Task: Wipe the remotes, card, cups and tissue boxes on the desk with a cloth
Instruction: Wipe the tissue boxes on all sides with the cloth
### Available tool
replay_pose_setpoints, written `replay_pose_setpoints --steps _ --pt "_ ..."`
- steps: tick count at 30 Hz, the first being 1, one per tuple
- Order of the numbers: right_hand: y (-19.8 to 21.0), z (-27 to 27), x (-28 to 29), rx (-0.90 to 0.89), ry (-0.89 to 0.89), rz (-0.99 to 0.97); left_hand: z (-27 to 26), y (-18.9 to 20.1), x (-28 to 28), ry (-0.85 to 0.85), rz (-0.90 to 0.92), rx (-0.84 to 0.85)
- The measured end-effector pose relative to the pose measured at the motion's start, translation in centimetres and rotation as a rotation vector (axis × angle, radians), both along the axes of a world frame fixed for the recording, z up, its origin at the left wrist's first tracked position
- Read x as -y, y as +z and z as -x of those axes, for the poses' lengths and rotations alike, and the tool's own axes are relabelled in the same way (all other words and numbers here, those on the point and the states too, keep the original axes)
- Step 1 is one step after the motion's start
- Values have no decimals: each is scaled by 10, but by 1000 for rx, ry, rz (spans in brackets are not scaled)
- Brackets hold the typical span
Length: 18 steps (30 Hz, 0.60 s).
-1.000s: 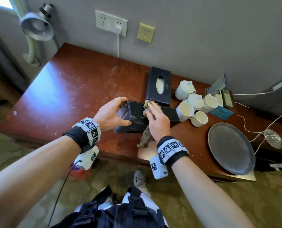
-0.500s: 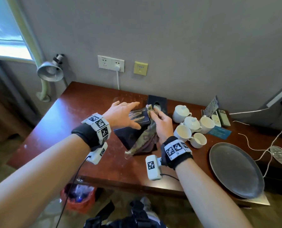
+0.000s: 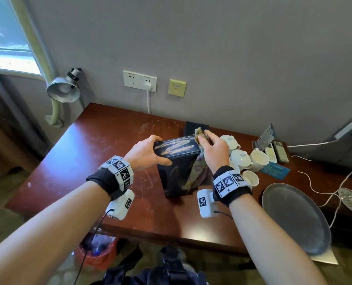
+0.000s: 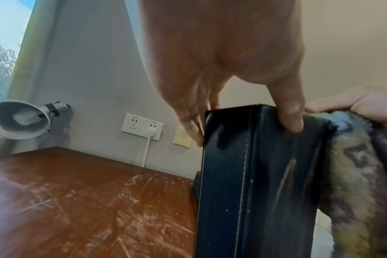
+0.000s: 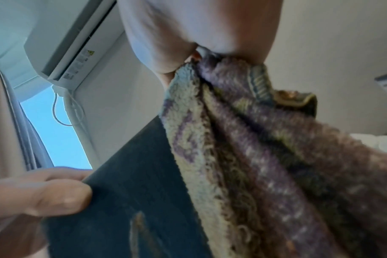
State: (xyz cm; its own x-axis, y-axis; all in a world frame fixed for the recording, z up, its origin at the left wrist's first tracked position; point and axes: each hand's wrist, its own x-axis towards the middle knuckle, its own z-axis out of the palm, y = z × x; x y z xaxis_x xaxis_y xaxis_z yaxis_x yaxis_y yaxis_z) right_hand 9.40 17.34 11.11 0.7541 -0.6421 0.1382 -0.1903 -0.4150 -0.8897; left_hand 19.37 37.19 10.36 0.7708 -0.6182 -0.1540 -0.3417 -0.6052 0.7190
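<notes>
Black tissue box is standing on end near the middle of the surface, long axis upright, a streaked, dusty end panel facing up. Left hand is grasping the box at its top left corner: thumb pressing on the near face, fingers curling over the far side, as the left wrist view confirms. Right hand is sitting at the top right corner, clenching a bunched patterned cloth; a wad is showing above the fingers and the rest is hanging down along the box's right face, touching it. From the cloth grip, the dirty top panel is lying directly to the left, running crosswise from right hand toward left hand. The right hand is the nearer to it with the cloth; the left is only steadying. Judging the next stroke: a leftward pass across the top, stopping short of the left fingers. Right wrist is raised, forearm angling in from the lower right; left forearm is coming from the lower left, wrist level with the box top. A second tissue box is lying behind, mostly hidden. Cups, remotes and a blue card are waiting toward the right back edge, beside a round metal tray at the right front corner.
</notes>
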Motion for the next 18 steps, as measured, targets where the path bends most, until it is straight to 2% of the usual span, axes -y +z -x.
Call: replay_pose_setpoints --steps 3,6,7,9,11,14,16,18 --pt "9 -3 6 -6 -11 109 1 -7 5 -34 52 -47" --pt "10 -5 -6 -45 103 182 4 -13 8 -66 88 -68" --pt "5 -4 -11 -89 164 248 5 -15 9 -60 105 -77" --pt "-3 -1 -17 -211 254 504 9 -17 12 -42 144 -91" --pt "-10 2 -12 -317 271 681 13 -19 16 -37 173 -92" --pt "-13 8 5 -438 228 627 20 -20 24 -52 190 -69" --pt "-13 7 5 -421 218 617 21 -23 25 -46 199 -57" --pt "-15 4 -8 -332 215 678 20 -25 22 -29 228 -59"
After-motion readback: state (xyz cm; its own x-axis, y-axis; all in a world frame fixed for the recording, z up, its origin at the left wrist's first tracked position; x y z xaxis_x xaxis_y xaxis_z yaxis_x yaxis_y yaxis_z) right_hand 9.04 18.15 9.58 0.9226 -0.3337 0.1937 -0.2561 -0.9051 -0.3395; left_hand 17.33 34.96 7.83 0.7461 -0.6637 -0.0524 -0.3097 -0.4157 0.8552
